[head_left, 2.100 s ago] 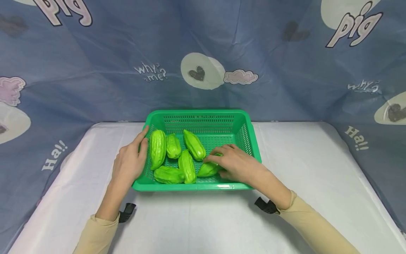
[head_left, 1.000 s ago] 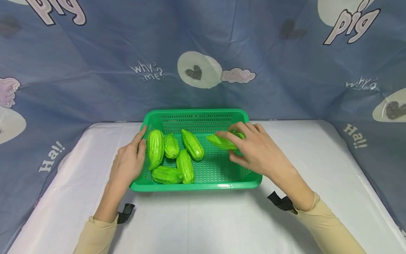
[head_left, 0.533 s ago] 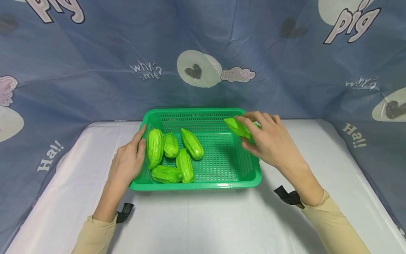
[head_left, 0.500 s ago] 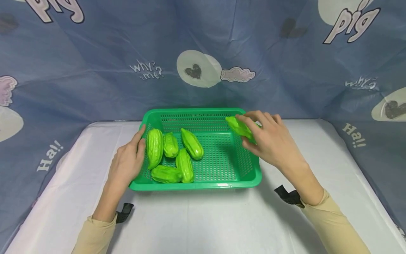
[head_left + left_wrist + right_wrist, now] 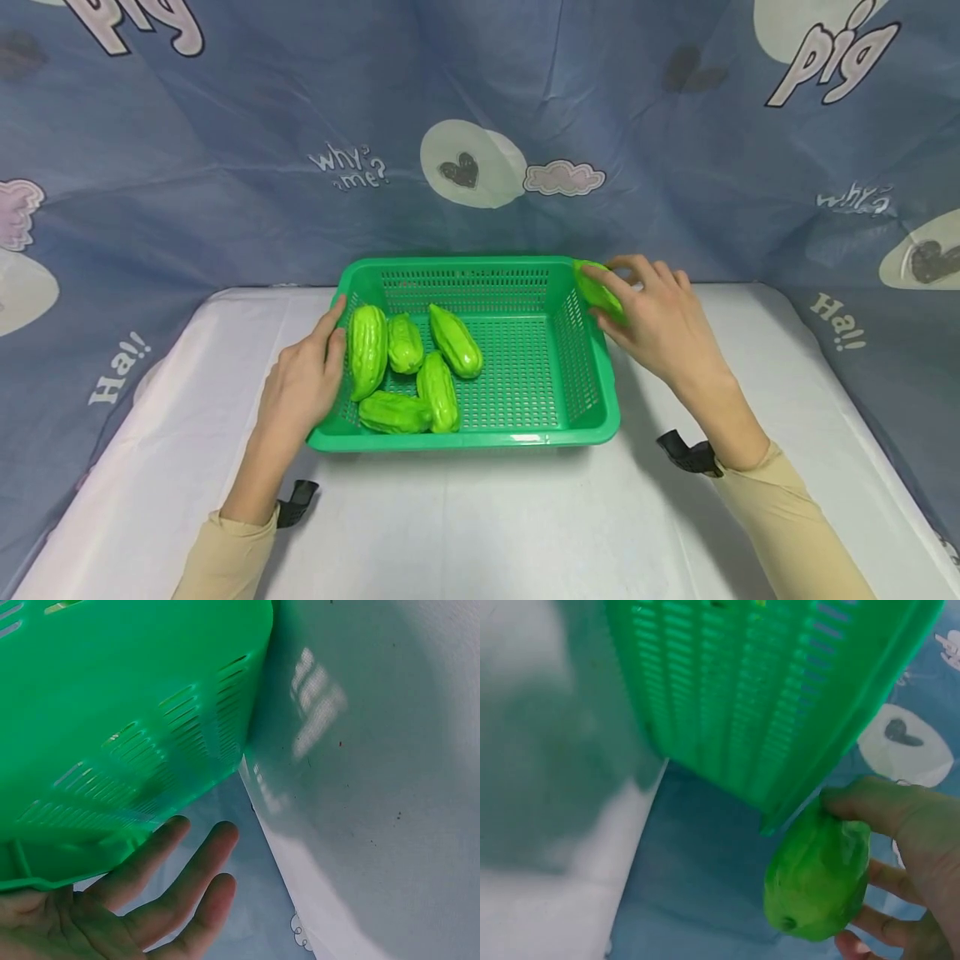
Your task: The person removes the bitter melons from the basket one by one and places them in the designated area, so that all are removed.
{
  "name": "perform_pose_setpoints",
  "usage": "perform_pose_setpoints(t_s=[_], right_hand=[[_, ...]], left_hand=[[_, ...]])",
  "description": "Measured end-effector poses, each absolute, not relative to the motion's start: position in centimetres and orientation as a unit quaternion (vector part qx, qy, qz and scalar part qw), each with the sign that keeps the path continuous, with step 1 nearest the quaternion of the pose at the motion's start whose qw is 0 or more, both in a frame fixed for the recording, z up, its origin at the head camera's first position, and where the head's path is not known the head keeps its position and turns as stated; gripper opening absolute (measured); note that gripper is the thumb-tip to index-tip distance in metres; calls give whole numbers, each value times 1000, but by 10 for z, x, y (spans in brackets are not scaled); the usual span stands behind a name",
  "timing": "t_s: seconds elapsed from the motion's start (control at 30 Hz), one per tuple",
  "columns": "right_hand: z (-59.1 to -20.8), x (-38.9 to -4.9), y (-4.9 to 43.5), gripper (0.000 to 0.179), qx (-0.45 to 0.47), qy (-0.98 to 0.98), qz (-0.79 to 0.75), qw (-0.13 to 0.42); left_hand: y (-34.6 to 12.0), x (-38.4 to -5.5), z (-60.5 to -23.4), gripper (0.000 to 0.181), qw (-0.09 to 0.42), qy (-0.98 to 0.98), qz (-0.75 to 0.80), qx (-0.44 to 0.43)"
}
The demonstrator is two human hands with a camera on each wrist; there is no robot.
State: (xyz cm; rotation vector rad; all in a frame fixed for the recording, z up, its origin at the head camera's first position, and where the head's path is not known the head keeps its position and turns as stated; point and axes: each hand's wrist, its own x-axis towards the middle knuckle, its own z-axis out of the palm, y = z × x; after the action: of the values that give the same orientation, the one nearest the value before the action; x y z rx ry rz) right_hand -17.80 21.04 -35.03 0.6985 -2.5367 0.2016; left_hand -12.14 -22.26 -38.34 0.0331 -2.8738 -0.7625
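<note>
Compared with half a second ago, the right hand [image 5: 660,321] is further to the right, and the gourd [image 5: 596,287] it carries no longer hangs over the inside of the green basket [image 5: 465,442] but shows at the far right corner, overlapping the rim in the head view. The other five gourds [image 5: 453,342] lie where they did, grouped in the left and middle of the basket, whose right part now shows bare mesh. The right hand is clamped on its gourd, thumb on one side and fingers on the other; the right wrist view puts the gourd just beside the rim, though whether they touch is unclear. The left hand [image 5: 303,383] keeps its place at the left rim, touching it, with three fingers straight and spread apart outside the wall in the left wrist view.
</note>
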Motion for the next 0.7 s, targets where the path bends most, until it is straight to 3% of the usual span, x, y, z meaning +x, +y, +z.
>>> perform_pose_setpoints(t_s=[0.43, 0.7], right_hand=[[-367, -193, 227, 48, 213, -938, 96, 256], [-383, -204, 233, 46, 176, -959, 84, 207]], left_hand=[[-221, -121, -384, 54, 83, -961, -263, 14], [-222, -120, -384, 54, 81, -961, -265, 16]])
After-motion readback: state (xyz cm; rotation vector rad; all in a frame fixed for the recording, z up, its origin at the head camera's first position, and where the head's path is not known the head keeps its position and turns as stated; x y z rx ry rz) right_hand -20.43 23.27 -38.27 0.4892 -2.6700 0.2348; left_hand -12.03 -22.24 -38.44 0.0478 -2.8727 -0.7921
